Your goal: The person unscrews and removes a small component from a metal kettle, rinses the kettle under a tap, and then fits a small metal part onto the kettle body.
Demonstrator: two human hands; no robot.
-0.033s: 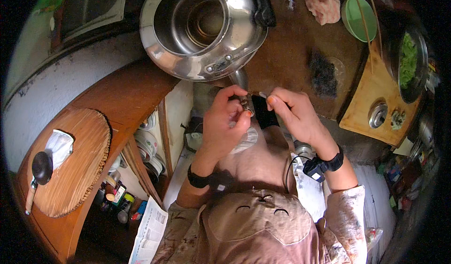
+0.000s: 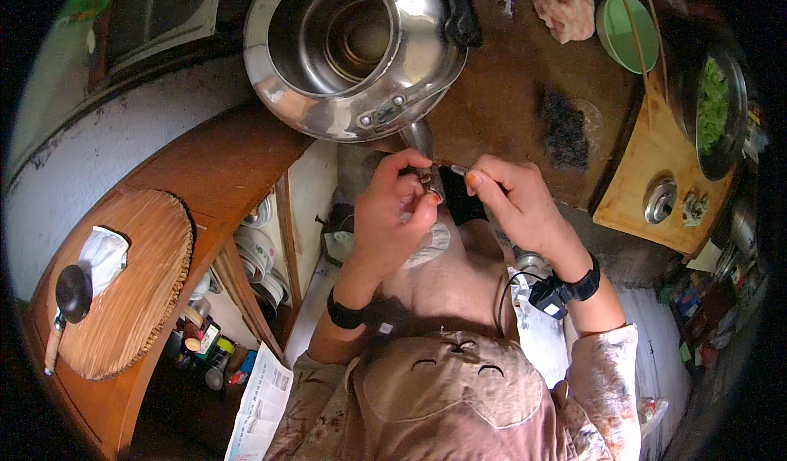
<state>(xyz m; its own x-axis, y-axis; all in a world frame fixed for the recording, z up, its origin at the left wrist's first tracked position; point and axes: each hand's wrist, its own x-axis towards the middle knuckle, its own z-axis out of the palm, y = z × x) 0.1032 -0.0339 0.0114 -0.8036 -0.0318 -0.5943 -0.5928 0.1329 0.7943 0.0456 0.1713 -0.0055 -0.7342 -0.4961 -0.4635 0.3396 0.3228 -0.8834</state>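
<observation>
On the table, kettle could shift from a stray bump at its spout, nr the front edge; open room's to its R. L hand, curled, pinches sm. metal pc. nr spout; R hand, near-closed, pinches thin pale bit: slack grip could drop either.

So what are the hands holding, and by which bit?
The left hand holds a small metal piece between thumb and fingers, which part unclear. The right hand pinches a small thin thing, one end poking out, the rest hidden.
</observation>
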